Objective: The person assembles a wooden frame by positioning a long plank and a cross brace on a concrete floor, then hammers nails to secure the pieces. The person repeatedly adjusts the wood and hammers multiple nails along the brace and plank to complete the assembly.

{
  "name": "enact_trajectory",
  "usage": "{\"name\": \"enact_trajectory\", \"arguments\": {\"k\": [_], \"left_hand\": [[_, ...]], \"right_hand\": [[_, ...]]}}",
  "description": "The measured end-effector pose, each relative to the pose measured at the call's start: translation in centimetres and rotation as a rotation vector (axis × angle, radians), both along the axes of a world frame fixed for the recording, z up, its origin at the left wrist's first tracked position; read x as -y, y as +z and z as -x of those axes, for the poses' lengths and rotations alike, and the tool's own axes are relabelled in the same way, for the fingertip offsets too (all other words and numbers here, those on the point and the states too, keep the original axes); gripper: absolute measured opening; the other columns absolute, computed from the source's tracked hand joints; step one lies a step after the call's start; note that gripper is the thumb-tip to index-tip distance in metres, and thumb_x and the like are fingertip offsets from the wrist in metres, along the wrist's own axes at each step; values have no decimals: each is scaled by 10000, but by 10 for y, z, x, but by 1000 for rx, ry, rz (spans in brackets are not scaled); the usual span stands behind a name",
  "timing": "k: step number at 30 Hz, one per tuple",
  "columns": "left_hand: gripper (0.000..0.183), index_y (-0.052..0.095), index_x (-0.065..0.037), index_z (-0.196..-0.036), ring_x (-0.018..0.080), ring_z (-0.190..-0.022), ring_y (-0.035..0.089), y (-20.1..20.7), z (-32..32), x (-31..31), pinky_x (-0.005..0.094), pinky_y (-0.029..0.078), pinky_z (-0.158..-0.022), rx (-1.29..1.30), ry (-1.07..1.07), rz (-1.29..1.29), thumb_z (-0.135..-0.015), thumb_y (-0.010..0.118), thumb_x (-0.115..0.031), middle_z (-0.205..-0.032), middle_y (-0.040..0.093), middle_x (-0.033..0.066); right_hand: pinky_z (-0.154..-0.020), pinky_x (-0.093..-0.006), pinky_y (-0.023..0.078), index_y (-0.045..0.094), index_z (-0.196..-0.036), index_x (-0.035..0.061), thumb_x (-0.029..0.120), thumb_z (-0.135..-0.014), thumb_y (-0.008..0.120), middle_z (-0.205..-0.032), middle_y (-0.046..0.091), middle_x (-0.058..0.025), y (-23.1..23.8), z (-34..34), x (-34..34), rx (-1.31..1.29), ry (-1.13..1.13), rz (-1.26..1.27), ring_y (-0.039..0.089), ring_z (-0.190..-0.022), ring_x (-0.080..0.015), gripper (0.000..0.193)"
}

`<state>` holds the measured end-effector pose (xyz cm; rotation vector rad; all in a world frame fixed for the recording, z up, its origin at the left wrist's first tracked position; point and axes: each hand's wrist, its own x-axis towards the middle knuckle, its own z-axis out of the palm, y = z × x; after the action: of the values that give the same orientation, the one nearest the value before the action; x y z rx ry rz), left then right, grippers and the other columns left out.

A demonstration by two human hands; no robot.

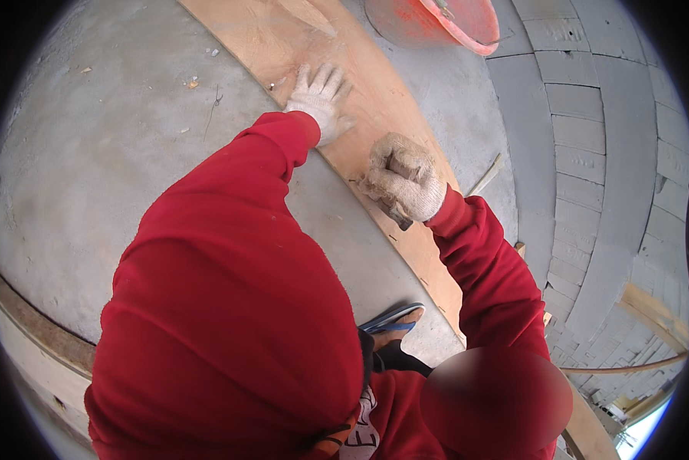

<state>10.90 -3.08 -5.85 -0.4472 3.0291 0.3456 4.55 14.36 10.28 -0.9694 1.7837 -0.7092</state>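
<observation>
So the long wooden board [406, 230] lies flat on the concrete floor [91, 169], and its long axis runs diagonally, from the top left of the view down toward the lower right, where it slips behind the red sleeve. The left hand [321, 98], in a pale knit glove, is pressed flat on the board with its fingers [323, 78] spread wide and holding nothing, which looks like it's there to pin the plank so it doesn't skate around. The right hand [402, 180], gloved the same way, is curled tight around a dark tool [398, 218] right at the board's near edge; only a stub pokes out below the fist, so I can't tell what kind it is. A blue flip-flop [394, 316] sits just beside the board lower down, an orange bucket [456, 19] stands past the far end, and a grey block wall [590, 153] runs along the right.
</observation>
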Motion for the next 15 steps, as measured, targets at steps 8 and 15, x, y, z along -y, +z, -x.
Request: {"name": "enact_trajectory", "arguments": {"k": [8,15], "left_hand": [[788,348,-86,-1568,322,-1561,113,-4,-5,3,575,75,-1250,-3,-29,-56,-984,446,-605,-1657,229,172],[835,323,-103,-1586,317,-1570,87,20,2,3,578,89,-1247,151,-59,-112,-959,456,-639,-1676,194,159]], "right_hand": [[-621,-313,519,607,-878,9,201,-967,676,-749,611,-73,-6,-1,-2,209,-144,146,649,-707,-191,222],[-708,-387,522,563,-786,34,206,-929,726,-744,562,-69,12,1,-48,334,38,466,587,-710,-232,277]]}}
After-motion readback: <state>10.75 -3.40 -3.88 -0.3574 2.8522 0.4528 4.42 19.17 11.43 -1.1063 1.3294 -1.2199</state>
